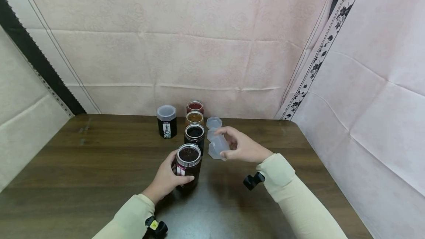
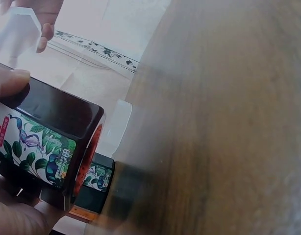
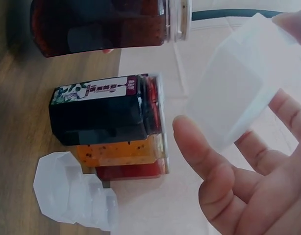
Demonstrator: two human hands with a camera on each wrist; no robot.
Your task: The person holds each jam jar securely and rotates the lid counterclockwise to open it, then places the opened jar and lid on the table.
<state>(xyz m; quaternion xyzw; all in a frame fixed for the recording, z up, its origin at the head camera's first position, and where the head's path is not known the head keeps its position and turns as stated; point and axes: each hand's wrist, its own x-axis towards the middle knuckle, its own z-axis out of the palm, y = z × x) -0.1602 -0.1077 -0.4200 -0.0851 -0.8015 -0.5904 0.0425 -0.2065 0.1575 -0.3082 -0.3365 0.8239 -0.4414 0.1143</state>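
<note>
Fingers of the left hand [image 1: 168, 176] clamp the nearest jar [image 1: 190, 165] before other jars [image 1: 194, 132] above the counter [image 1: 99, 158], seemingly for steadiness, while those of the right hand [image 1: 244, 146] pinch a translucent lid [image 3: 234, 93] by its sides.

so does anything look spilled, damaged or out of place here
No spill or damage shows. One thing stands out mildly: the dark faceted jar with a white label and translucent plastic cap stands left of the row of dark, amber and red jars, wearing its cap while none of those does.
</note>
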